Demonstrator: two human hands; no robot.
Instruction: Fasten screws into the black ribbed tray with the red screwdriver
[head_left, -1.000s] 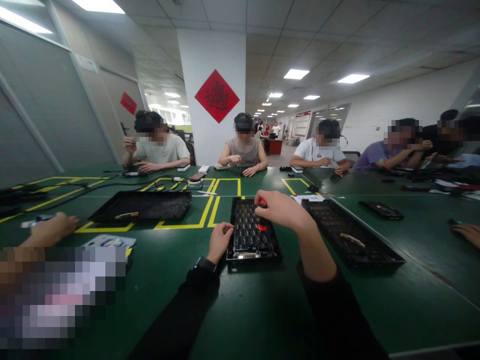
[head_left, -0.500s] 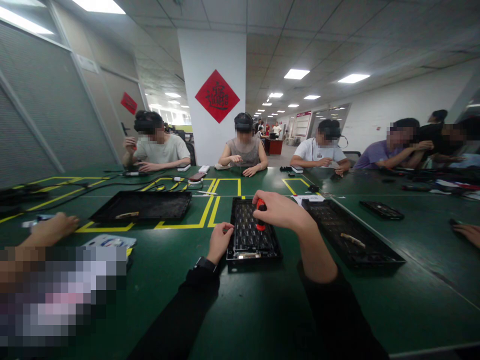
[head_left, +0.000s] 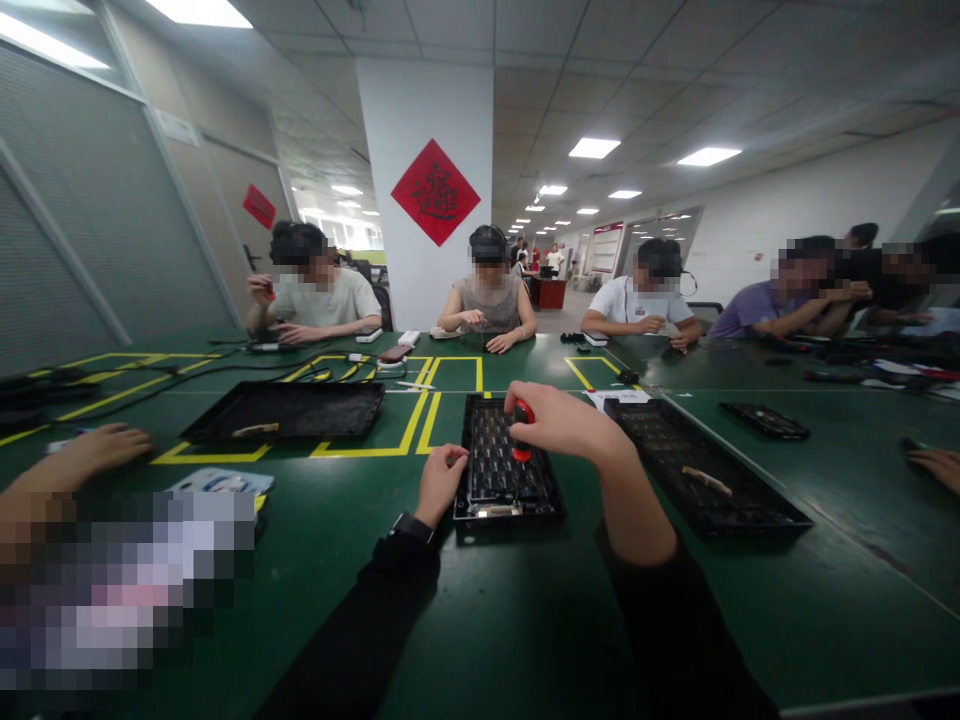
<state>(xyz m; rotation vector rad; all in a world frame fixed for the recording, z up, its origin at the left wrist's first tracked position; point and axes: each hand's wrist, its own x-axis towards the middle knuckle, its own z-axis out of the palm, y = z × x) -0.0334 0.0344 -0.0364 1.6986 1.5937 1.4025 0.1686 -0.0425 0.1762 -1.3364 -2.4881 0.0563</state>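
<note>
In front of me on the green table lies a black rectangular casing [head_left: 491, 470] with rows of small cells or openings and a pale metallic strip at its near end. My left hand [head_left: 441, 483] has its fingers curled against the casing's left edge, gripping it. A screwdriver [head_left: 522, 440] with a red and black handle stands nearly upright over the casing's right side. My right hand [head_left: 566, 422] is closed around the top of that handle from above. Its thin shaft points down toward the casing's near right corner; the exact contact of the tip is too small to tell.
Right of the casing, a long black tray [head_left: 667, 465] holds a pale strip. Another black tray [head_left: 292, 412] lies to the left, near cables and yellow tape. A small black part [head_left: 765, 420] is farther right. Co-workers' hands [head_left: 105, 450] appear at both sides; several people sit opposite.
The screwdriver handle shows a different mix of red and black, as if turned slightly. Both my hands stay in nearly the same place. The co-worker's hand at left has shifted slightly.
</note>
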